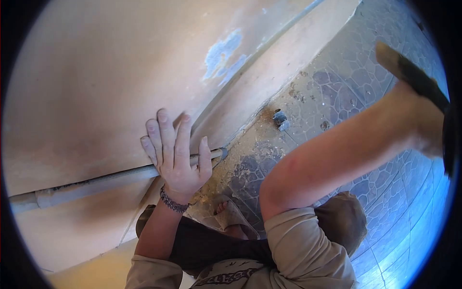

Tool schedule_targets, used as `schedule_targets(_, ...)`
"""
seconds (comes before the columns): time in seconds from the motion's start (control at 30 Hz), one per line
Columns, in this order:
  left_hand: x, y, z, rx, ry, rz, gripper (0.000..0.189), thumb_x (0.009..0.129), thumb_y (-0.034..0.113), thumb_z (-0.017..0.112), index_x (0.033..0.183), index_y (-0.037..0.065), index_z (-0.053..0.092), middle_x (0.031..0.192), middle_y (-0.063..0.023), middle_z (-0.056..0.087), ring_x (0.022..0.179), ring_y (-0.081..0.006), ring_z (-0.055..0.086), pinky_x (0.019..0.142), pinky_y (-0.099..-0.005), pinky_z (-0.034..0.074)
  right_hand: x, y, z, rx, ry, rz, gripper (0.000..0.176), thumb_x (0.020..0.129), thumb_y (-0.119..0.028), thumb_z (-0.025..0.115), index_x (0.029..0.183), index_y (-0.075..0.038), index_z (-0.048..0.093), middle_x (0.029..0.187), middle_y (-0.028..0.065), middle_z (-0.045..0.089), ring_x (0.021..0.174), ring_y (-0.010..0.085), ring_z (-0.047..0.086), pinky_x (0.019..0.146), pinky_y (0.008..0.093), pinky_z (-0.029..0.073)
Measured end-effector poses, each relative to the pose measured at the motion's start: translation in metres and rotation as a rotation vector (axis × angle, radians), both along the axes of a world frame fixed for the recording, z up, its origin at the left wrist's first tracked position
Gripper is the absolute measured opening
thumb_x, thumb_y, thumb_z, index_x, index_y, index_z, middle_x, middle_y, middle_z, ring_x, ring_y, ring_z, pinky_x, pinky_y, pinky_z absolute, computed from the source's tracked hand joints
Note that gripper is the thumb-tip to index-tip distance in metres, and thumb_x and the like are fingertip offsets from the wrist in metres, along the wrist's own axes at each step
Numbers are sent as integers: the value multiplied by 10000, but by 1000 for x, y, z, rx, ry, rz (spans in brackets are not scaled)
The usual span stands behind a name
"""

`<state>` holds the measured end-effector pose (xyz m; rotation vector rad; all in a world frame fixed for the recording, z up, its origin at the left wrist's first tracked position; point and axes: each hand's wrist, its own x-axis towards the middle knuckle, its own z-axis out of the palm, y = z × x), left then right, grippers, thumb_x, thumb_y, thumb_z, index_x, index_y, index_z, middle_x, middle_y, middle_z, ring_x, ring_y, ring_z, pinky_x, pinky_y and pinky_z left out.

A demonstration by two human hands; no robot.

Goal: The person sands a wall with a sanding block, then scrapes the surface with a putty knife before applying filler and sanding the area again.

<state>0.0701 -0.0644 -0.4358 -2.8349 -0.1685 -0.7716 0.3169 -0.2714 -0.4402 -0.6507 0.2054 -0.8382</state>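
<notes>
My left hand has its fingers spread against the wall, with its palm across a pale pipe that runs low along that wall. The thumb lies near the pipe's grey end, close to the floor. My right hand is raised at the right edge of the view, closed around a dark tool with a tan end. Blur and the view's edge hide most of its fingers and the tool's full shape.
The wall has a patch of peeled paint. A small grey broken piece lies on the stone-patterned floor, amid crumbs and dust by the wall's base. My sandalled foot and bent knee are below my arms.
</notes>
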Motion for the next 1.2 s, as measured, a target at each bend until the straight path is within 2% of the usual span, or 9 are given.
schedule_targets(0.27, 10, 1, -1, 30, -5, 26, 629, 796, 247, 637, 1356, 22, 457, 1504, -292, 191, 1421, -451, 35, 1088, -599, -47, 26, 35, -16, -62, -219, 125, 304, 898, -261, 566, 1038, 8, 562, 925, 28, 508, 818, 158, 490, 772, 299, 413)
schedule_targets(0.43, 35, -8, -6, 53, -110, 33, 580, 816, 297, 609, 1322, 33, 506, 1501, -266, 230, 1432, -420, 4, 1076, -571, -140, 27, 80, -16, -503, 239, -394, 370, 912, -271, 553, 1088, 53, 523, 1067, 150, 557, 974, 297, 566, 842, 401, 489)
schedule_targets(0.5, 49, -14, -8, 60, -137, 42, 553, 829, 327, 585, 1296, 34, 537, 1494, -252, 263, 1438, -403, 14, 1080, -549, -168, 12, 89, 9, -49, 7, -76, 245, 809, -246, 644, 922, -34, 592, 769, 64, 574, 783, 105, 579, 624, 210, 432)
schedule_targets(0.67, 64, -2, -20, 265, -186, 40, 529, 838, 361, 545, 1260, 43, 569, 1474, -219, 331, 1435, -405, 56, 1065, -592, -171, 41, 24, 4, -278, 147, -276, 346, 887, -329, 470, 890, 4, 565, 767, 102, 587, 648, 187, 622, 514, 308, 527)
schedule_targets(0.7, 64, -1, -20, 293, -177, 31, 537, 841, 359, 552, 1269, 35, 559, 1479, -222, 321, 1437, -400, 47, 1062, -597, -165, 46, -11, 8, 0, 231, -120, 365, 888, -337, 460, 909, 11, 569, 784, 119, 586, 666, 208, 631, 534, 311, 535)
schedule_targets(0.77, 63, 1, -20, 352, -155, 11, 554, 847, 355, 566, 1285, 19, 539, 1488, -227, 300, 1441, -391, 30, 1057, -606, -152, 49, -3, 8, 5, 228, -126, 363, 886, -339, 465, 921, 7, 569, 818, 134, 591, 713, 215, 636, 592, 298, 528)
schedule_targets(0.8, 65, 2, -21, 360, -172, 15, 546, 844, 351, 571, 1278, 20, 547, 1486, -222, 307, 1440, -394, 37, 1057, -607, -152, 47, 41, 7, -272, 137, -289, 341, 881, -333, 481, 914, -3, 564, 835, 130, 597, 741, 201, 632, 629, 282, 513)
schedule_targets(0.9, 71, 3, -25, 369, -219, 19, 524, 839, 343, 580, 1255, 25, 570, 1482, -209, 323, 1438, -398, 51, 1058, -608, -150, 35, 84, 35, -187, -74, -178, 280, 871, -323, 540, 880, -44, 559, 877, 97, 630, 799, 131, 603, 713, 228, 460)
schedule_targets(1.2, 70, 3, -25, 381, -218, 8, 488, 838, 331, 587, 1224, 33, 594, 1474, -204, 342, 1436, -400, 66, 1064, -608, -139, 26, 92, 38, -149, -111, -141, 192, 843, -243, 538, 828, -101, 409, 722, -14, 366, 602, 91, 326, 598, 262, 352)
